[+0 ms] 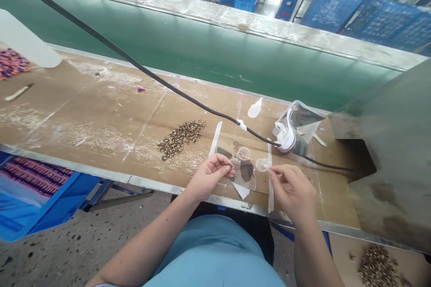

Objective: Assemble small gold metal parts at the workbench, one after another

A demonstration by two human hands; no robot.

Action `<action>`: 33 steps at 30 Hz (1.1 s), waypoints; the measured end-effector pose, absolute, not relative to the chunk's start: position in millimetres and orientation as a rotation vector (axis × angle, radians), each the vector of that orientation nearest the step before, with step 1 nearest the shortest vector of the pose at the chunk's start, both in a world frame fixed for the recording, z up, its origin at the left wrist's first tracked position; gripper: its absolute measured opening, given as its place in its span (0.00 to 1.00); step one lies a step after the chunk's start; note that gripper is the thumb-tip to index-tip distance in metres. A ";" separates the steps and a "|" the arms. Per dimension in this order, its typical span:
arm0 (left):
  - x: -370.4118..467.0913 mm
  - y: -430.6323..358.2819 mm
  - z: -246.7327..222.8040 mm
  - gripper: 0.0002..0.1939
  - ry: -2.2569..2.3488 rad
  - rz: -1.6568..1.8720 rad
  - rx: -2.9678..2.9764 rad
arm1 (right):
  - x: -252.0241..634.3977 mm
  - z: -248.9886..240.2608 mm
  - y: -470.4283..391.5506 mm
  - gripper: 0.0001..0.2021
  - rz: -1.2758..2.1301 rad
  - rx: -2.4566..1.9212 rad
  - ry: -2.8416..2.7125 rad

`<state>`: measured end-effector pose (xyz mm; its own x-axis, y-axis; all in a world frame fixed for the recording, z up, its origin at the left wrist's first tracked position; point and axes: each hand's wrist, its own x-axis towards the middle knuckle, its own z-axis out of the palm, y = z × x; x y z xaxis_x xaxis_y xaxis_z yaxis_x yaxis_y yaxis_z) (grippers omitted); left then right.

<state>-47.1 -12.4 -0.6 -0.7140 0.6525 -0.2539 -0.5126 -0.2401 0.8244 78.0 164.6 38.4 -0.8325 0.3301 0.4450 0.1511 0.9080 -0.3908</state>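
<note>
My left hand (213, 174) is closed in a pinch on a small brown piece (230, 167), which looks like those in the pile (182, 139) to its left. My right hand (295, 190) has thumb and forefinger pressed together at the rim of a small clear cup (262, 164); whether they grip the cup or something thin is too small to tell. Between the hands stands another small clear cup (243, 154) with thin light sticks in it. Under it lies a clear sheet with a dark stain (247, 171), between white tape strips (216, 139).
A black cable (161, 80) crosses above the bench. Behind my right hand are a clear pouch (303, 121) with white tissue and a white bottle (255, 108). A metal housing (390, 152) stands right. Beyond runs a green belt (202, 54). Blue crate (50, 206) lower left.
</note>
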 end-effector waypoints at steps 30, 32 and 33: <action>-28.1 -9.7 4.0 0.15 1.217 1.891 0.189 | 115.3 11.3 202.2 0.25 0.454 -0.572 -2.681; -28.0 -9.8 3.9 0.15 1.212 1.888 0.187 | 115.0 11.7 202.0 0.25 0.464 -0.584 -2.689; -28.0 -9.8 4.0 0.16 1.209 1.887 0.186 | 114.9 12.0 201.9 0.25 0.473 -0.589 -2.692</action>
